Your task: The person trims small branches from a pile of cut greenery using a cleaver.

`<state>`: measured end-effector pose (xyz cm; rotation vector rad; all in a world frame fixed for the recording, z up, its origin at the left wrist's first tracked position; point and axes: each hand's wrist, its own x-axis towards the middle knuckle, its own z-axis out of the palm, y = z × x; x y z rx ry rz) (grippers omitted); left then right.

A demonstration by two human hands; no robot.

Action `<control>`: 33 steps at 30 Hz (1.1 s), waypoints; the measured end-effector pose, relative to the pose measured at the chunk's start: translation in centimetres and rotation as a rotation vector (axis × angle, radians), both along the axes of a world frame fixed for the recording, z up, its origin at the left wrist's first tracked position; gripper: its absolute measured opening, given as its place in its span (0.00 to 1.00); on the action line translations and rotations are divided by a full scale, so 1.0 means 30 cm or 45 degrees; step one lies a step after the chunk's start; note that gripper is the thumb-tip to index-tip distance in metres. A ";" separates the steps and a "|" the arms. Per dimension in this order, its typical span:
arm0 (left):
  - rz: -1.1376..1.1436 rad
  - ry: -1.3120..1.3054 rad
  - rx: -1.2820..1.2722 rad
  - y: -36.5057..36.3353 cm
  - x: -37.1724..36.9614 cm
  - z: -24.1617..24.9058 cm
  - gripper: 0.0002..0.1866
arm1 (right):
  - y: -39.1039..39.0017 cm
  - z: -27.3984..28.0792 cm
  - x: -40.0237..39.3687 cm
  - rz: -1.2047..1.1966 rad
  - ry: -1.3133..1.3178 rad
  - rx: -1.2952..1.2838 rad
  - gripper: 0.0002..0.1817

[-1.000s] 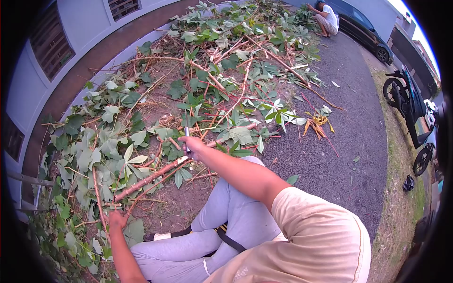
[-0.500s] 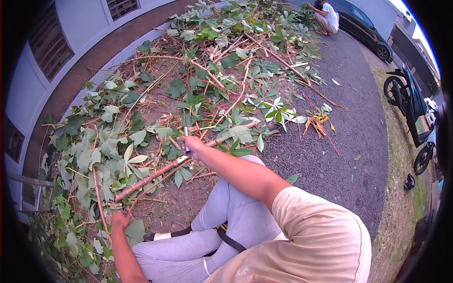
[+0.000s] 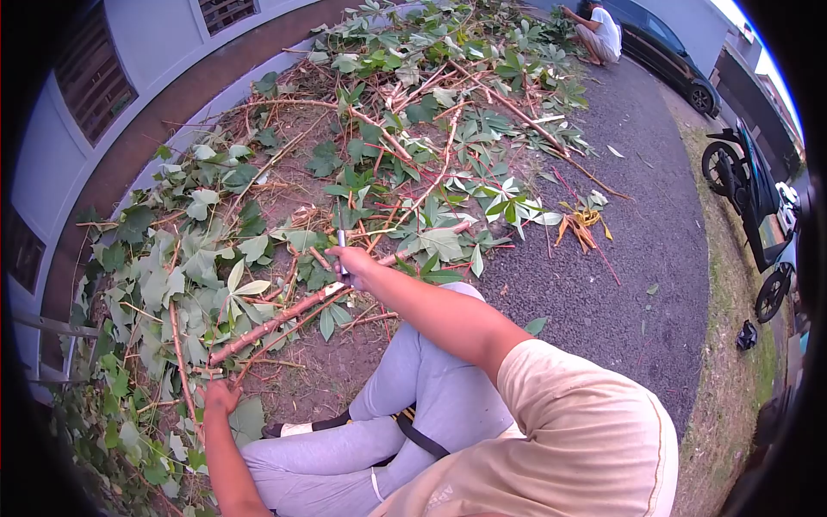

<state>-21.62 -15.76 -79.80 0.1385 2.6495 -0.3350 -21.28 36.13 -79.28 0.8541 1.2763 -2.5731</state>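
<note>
My right hand [image 3: 351, 264] is closed around a tool with a narrow metal blade [image 3: 341, 238], which points up and away from me. The tool is beside a thick brown branch [image 3: 271, 326] that lies slanting across the ground in front of my legs. A pale cut mark shows on the branch just below that hand. At the lower left, my left hand [image 3: 222, 395] is closed at the near end of the branch, around a thin reddish stem [image 3: 244, 372]. Broad green leaves [image 3: 203, 258] lie around both hands.
Cut branches and leaves [image 3: 413, 112] spread over the soil beyond my hands. A dark asphalt path [image 3: 594, 284] runs along the right, with a motorcycle [image 3: 754, 202] past it. Another person [image 3: 603, 34] crouches far off near a dark car [image 3: 663, 52]. A wall [image 3: 155, 52] stands at left.
My left hand has shifted very slightly upward. My right hand and the tool have barely moved.
</note>
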 end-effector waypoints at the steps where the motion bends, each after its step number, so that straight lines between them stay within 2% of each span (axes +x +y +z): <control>1: -0.008 -0.003 -0.010 -0.004 -0.004 -0.008 0.30 | 0.000 0.000 -0.001 0.001 0.000 0.000 0.11; 23: 0.045 -0.069 0.013 0.025 0.012 0.014 0.36 | -0.004 -0.028 -0.013 0.022 -0.015 0.022 0.09; 25: 0.045 -0.005 0.090 0.003 0.003 -0.016 0.31 | -0.002 -0.022 -0.009 0.024 -0.012 0.024 0.09; 33: -0.005 0.036 0.094 -0.015 -0.001 -0.047 0.30 | -0.007 -0.009 -0.010 0.021 -0.051 0.018 0.09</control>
